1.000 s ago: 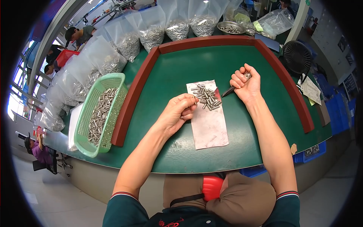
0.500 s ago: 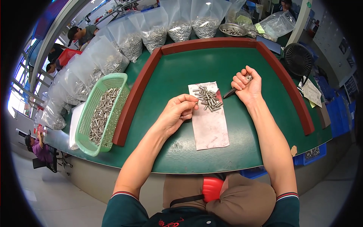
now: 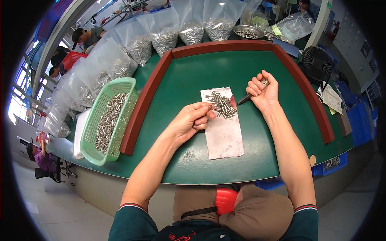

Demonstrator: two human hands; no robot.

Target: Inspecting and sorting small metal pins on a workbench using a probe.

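My left hand [image 3: 192, 121] is closed in a pinch over the left edge of a stained, pale cloth [image 3: 224, 140]. A small metal pin [image 3: 209, 107] shows at its fingertips. Beside those fingers, a loose pile of short silvery metal pins [image 3: 223, 105] lies on the far half of the cloth. To the right of the pile, my right hand [image 3: 262, 91] is wrapped round a dark, slim, pointed tool [image 3: 245, 99]. The tool's tip points left toward the pile, and my fingers hide its middle.
A green plastic basket [image 3: 130, 102] of metal pins stands left of the dark red wooden rail [image 3: 148, 98] around the green tabletop [image 3: 183, 74]. Clear bags of pins [image 3: 164, 38] line the far side. A metal bowl [image 3: 248, 32] and black fan [image 3: 317, 63] stand beyond the rail.
My left hand has shifted slightly and turned at the fingers, so the pin in its pinch now shows. My right hand and its tool look unmoved.
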